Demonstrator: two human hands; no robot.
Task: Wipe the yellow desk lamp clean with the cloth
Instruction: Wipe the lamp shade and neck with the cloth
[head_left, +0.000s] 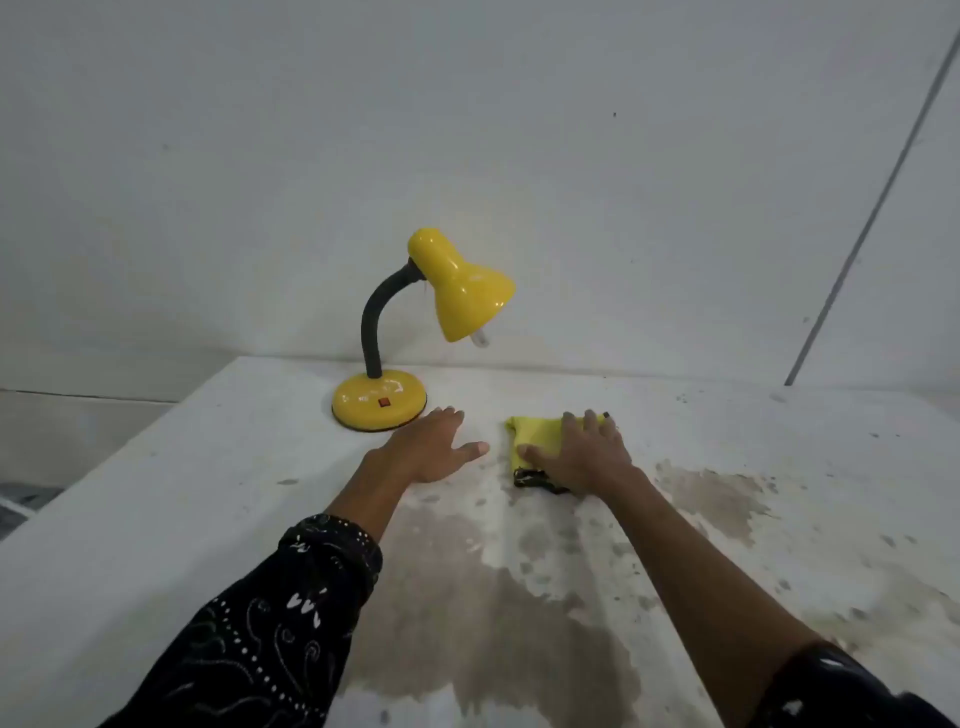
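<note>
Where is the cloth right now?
The yellow cloth lies flat on the white table, pressed under the right hand, to the right of the lamp's round base.

A yellow desk lamp (415, 332) stands upright at about 11 o'clock on a stained white table (156, 519), its shade tipped down toward 4 o'clock on a dark bent neck. The left hand (434, 449) lies flat with fingers spread, its fingertips just beside the lamp's round base. At 1 o'clock the right hand (582, 457) presses palm-down on a folded yellow cloth (535, 434), which seems to have a dark edge nearest the wrist. Both forearms reach out from dark patterned sleeves (291, 597).
</note>
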